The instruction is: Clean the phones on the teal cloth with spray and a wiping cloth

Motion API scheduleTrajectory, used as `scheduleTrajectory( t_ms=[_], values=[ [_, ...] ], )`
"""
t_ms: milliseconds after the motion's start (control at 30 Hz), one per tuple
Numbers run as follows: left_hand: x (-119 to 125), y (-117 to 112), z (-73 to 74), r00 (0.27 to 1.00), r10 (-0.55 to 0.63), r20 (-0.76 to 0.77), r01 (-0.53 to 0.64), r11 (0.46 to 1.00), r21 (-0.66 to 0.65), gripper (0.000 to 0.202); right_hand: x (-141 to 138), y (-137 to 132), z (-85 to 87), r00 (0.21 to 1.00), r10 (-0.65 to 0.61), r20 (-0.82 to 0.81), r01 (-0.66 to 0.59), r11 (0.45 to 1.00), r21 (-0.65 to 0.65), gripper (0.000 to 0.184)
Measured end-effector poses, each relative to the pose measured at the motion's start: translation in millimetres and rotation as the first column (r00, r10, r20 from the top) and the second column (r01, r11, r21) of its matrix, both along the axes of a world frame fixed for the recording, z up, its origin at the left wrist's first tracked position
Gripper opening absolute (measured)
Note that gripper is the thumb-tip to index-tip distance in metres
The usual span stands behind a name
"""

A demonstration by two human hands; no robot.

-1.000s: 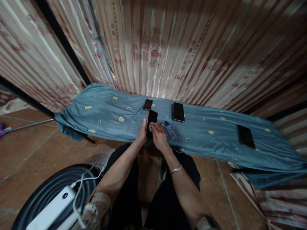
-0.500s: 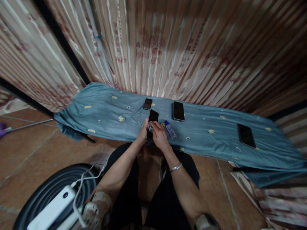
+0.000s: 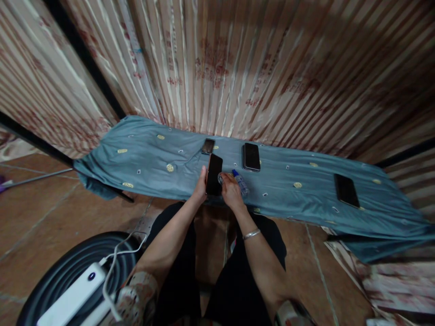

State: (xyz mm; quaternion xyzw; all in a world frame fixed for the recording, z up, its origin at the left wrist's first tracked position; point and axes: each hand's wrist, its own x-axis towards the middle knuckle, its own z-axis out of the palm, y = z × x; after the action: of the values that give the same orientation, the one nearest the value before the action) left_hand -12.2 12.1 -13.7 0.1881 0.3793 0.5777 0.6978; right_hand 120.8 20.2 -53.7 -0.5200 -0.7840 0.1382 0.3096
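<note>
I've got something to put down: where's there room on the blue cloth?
There's room left of the small dark item, and between the dark stack and rightmost phone. It's crowded around the left hand, right hand, held phone and bottle.

This looks like a home, or a curtained-off corner of one. The cloth-covered table [image 3: 152, 167] wears a teal fabric with small yellow motifs, much like household linen. Directly behind the table hang pleated beige curtains [image 3: 190, 68] printed with red floral designs, a domestic sort of furnishing. A slim black pole [image 3: 91, 63] rises at the table's left end, and brown tiled flooring [image 3: 44, 194] spreads beneath and in front of it.
</note>
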Motion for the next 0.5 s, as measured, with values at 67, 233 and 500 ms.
scheduleTrajectory(
  t_ms=[67,233,500],
  values=[
    [0,0,0.5,1.0,-0.002,-0.002,0.002,1.0,-0.013,0.068,0,-1,-1.4,1.0,0.01,-0.006,-0.01,1.0,0.015,0.054],
    [-1,0,0.8,1.0,-0.002,-0.004,0.001,1.0,-0.009,0.071,-4,-11,-0.8,0.998,0.069,0.012,-0.07,0.997,0.027,0.053],
    [-2,3,-8.3,0.993,0.094,-0.067,-0.094,0.996,0.004,0.068,-22,-32,10.8,0.982,0.189,-0.003,-0.188,0.977,0.1,0.057]
  ],
)
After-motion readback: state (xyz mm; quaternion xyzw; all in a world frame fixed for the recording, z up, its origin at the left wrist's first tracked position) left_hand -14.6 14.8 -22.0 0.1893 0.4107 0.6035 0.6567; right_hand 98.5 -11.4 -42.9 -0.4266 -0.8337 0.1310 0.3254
